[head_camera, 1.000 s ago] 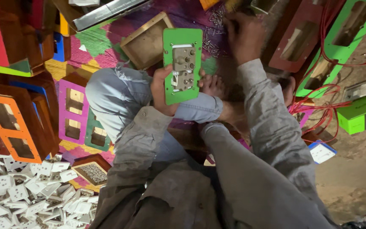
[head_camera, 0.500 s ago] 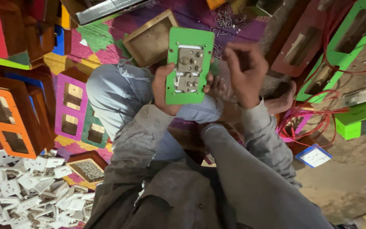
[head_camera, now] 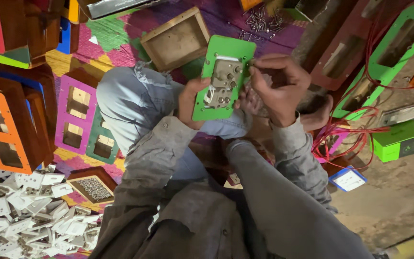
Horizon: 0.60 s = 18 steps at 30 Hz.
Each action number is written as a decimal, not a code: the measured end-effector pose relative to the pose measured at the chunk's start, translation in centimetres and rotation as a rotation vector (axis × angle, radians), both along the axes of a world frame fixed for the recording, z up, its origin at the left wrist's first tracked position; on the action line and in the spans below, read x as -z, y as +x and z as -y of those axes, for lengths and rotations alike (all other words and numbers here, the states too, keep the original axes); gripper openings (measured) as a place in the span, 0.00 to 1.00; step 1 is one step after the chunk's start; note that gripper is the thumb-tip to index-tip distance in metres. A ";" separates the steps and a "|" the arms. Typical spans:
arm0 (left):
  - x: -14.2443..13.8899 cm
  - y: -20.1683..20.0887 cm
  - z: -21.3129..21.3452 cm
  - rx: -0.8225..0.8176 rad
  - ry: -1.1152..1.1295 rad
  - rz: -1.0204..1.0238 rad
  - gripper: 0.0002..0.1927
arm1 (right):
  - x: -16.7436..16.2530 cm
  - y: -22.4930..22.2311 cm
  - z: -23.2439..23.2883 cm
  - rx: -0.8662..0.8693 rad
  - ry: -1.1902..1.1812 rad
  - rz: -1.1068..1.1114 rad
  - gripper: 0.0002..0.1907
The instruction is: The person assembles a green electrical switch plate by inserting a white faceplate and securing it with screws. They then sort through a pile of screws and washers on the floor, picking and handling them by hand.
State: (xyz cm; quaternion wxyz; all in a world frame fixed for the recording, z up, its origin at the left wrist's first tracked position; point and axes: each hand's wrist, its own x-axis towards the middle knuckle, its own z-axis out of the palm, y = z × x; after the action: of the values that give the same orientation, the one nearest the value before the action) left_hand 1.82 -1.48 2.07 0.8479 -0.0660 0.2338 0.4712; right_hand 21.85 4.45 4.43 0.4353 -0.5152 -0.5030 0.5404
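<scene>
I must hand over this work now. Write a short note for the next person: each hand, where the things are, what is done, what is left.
Left hand: holds the green panel by its left edge, above the knee.
Right hand: fingertips pinched at the panel's right edge, near the top; whether they hold a screw cannot be seen.
Done: two grey socket parts sit in the panel.
Left: cannot tell whether they are fastened.
Nearby: loose screws on the mat, white sockets at lower left.

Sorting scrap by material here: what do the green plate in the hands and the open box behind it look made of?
Green plate: looks like a rigid laminate or plastic sheet, flat, evenly coloured, matt, clean-cut edges; which one is unclear. The grey fittings on it look plastic with metal screws. Open box: wood, brown with visible grain and thick walls.
</scene>
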 end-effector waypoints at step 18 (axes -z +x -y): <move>-0.8 -0.3 -0.5 0.043 0.060 0.119 0.35 | -1.7 -0.2 -1.1 -0.137 0.107 0.179 0.10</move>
State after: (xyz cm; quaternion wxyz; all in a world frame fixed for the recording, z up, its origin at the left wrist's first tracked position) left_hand 1.51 -0.98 2.91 0.8719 -0.0634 0.1701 0.4548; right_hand 21.68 5.58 6.09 0.3777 -0.5018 -0.6021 0.4930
